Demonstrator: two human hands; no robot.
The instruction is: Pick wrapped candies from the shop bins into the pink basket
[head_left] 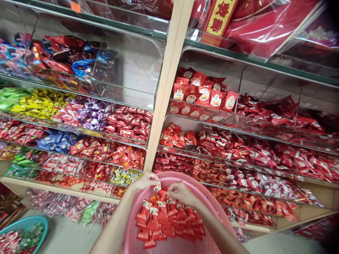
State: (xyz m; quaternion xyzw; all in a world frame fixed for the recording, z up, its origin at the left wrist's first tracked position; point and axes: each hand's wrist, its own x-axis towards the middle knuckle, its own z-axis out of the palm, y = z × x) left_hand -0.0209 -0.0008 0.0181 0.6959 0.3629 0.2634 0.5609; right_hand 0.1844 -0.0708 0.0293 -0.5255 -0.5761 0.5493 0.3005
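A pink plastic basket (217, 204) stands below the shelves, with a pile of red candy packets (169, 218) in it, several bearing black characters on white. My left hand (147, 180) is over the basket's far left rim, its fingers closed on the edge of a red packet (156, 189). To its right, over the far side of the pile, is my right hand (180, 193), fingers pinched together at the packets. Whatever lies between its fingertips is too small to make out.
Glass-fronted shelves of wrapped candy (129, 123) rise ahead on both sides of a wooden post (161, 95). A teal basket (45, 225) with candy sits on the floor at the lower left. Bagged candy (71, 208) lies under the left shelves.
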